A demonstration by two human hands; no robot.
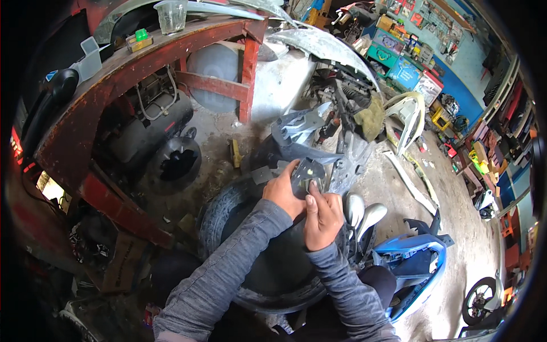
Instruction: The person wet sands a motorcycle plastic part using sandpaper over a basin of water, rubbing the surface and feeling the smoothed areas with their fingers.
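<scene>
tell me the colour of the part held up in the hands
The part looks dark grey to black, seen best in the head view.

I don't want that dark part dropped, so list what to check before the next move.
1. Left hand gripping the dark part: ok.
2. Right hand up at the part: ok, index fingertip appears to be against it.
3. Right hand's grip firm: cannot tell.
4. Round tub below the hands: ok.
5. Tub's contents: cannot tell, too dark inside.
6. Floor beside the tub free of loose things: not ok, a blue panel sits on the right.
</scene>
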